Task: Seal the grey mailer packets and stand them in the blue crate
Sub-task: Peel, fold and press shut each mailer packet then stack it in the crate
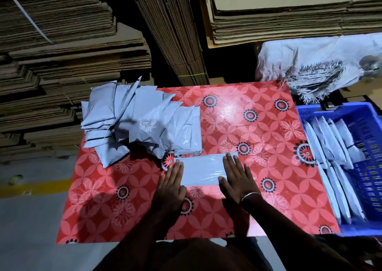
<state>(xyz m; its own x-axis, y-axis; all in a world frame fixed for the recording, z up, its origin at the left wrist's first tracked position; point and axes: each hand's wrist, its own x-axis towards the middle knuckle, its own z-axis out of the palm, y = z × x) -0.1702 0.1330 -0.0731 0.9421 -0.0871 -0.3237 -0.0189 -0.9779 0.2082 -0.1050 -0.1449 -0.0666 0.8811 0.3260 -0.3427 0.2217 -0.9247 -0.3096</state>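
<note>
Left hand (172, 183): lying flat, fingers straight, pressing the left end of the grey packet (201, 171).
Right hand (237, 177): lying flat, fingers straight, pressing the packet's right end.
Packet: lying on the red floral tabletop (258, 126), between both hands.
Loose packet pile (142, 117): sitting beyond the left hand.
Blue crate (359, 113): standing right of the right hand, holding upright packets (330, 146).

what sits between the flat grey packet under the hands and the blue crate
Nothing visible does. The flat grey mailer packet lies under both hands, and only bare red floral tablecloth runs from it to the blue plastic crate at the table's right edge.
</note>
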